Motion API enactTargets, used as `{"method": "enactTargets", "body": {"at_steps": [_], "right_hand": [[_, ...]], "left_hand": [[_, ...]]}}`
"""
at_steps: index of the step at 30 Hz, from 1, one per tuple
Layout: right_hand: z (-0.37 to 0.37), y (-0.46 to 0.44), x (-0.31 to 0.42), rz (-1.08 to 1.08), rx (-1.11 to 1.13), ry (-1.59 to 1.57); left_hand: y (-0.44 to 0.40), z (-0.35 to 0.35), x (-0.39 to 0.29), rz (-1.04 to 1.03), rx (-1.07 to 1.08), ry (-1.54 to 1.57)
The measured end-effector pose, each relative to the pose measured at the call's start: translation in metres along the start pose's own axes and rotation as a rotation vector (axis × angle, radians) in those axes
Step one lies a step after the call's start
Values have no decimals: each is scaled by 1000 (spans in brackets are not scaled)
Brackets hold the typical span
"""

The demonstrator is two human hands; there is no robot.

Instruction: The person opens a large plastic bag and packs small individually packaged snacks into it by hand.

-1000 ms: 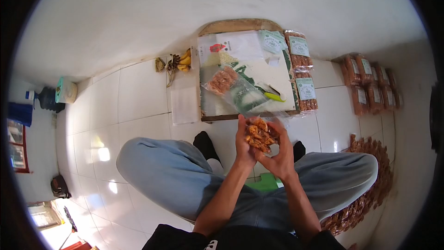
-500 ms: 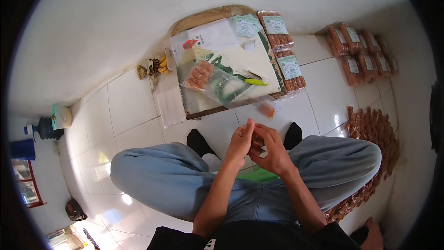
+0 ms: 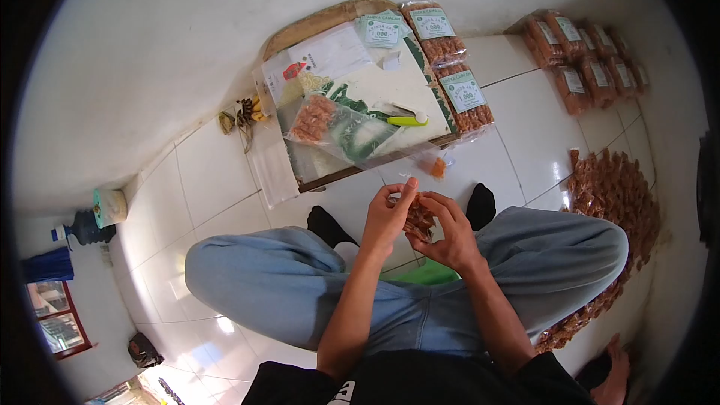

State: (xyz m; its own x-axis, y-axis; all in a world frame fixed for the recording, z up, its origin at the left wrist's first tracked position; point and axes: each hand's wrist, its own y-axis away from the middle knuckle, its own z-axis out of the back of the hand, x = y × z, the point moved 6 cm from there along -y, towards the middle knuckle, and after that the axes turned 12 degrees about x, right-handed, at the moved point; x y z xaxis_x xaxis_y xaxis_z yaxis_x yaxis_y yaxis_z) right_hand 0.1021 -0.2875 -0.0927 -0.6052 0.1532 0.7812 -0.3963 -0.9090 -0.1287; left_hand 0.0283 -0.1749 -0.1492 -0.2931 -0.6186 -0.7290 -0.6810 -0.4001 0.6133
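Both hands hold a small clear packet of reddish-brown snacks (image 3: 419,220) above my crossed legs. My left hand (image 3: 388,217) grips its left side with the thumb up. On the right side, the fingers of my right hand (image 3: 448,234) curl round it. Beyond them stands a low table (image 3: 405,91) with a partly filled long plastic bag (image 3: 352,131), a green-handled knife (image 3: 407,120) and green-and-white labels (image 3: 382,31). A small orange packet (image 3: 437,168) lies by the table's near edge.
Labelled full packs (image 3: 464,97) are beside the table's right edge. More packs (image 3: 592,75) are stacked at the right wall, above a heap of small packets (image 3: 611,202). Bananas (image 3: 257,109) lie left of the table. Someone's bare foot (image 3: 616,371) shows at lower right.
The view has shifted. Both hands have drawn back from the table edge and closed more tightly round the packet. The orange packet on the floor and the foot at lower right have come into view.
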Motion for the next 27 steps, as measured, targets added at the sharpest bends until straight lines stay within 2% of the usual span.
{"method": "enactTargets", "body": {"at_steps": [2,6,9,11,15,17,18,20,21,23,24,26,27], "right_hand": [[1,-2,2,2,9,-36],[3,-3,11,71,49,-29],[-1,0,9,76,69,-5],[-2,2,5,67,61,3],[8,3,9,97,-7,-23],[14,3,11,116,-26,-24],[15,4,11,110,-31,-29],[18,5,9,108,-34,-35],[20,6,6,86,-43,-53],[26,8,1,66,-54,-73],[34,9,-8,-21,-91,-91],[47,15,-28,-237,-160,-78],[48,16,-39,-235,-160,-81]], "left_hand": [[1,0,-6,-121,-25,-81],[-1,4,-3,-155,48,-48],[-5,7,2,-57,93,-91],[-6,6,7,90,76,80],[0,-4,-1,150,119,195],[-3,-7,6,226,176,422],[-7,-6,12,224,176,423],[-15,-1,16,65,153,276],[-14,-2,15,62,152,277],[-9,7,13,101,-21,118],[-11,9,19,100,-22,118],[-13,22,14,-144,-220,-554],[-11,15,14,-144,-223,-555]]}}
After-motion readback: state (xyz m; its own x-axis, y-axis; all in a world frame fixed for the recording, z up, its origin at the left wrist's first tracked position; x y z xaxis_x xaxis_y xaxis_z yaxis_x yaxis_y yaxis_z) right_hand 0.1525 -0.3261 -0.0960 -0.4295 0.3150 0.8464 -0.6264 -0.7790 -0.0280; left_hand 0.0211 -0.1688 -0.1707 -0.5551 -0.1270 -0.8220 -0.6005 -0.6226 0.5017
